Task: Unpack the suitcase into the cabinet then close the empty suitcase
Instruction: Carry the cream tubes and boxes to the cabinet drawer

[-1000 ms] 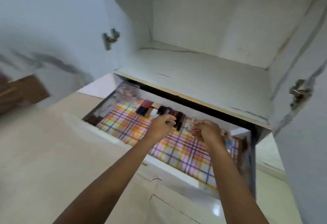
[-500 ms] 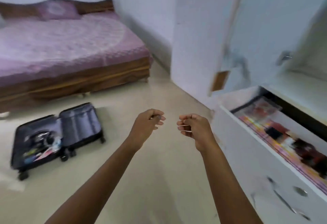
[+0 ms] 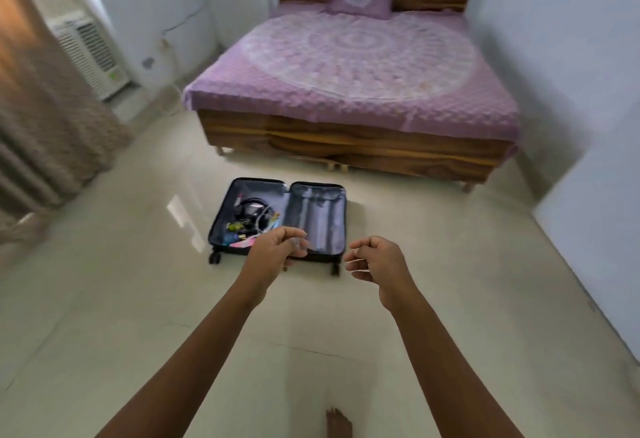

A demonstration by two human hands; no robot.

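Observation:
A dark suitcase [image 3: 313,216] lies open flat on the pale floor ahead of me, in front of the bed. Its left half holds headphones [image 3: 251,209] and several small colourful items; its right half shows only grey lining. My left hand [image 3: 277,250] hangs in the air in front of the suitcase's near edge, fingers loosely curled, holding nothing. My right hand [image 3: 377,261] floats to the right of it, fingers curled and apart, also holding nothing. The cabinet is out of view.
A wooden bed [image 3: 353,67] with a purple cover stands behind the suitcase. A brown curtain [image 3: 45,108] and a white cooler [image 3: 93,56] are at the left. A white wall [image 3: 595,195] runs along the right. My bare foot [image 3: 337,423] shows at the bottom.
I have turned away from the cabinet drawer, where both hands were setting small items down. Both hands came out empty and the suitcase now lies straight ahead.

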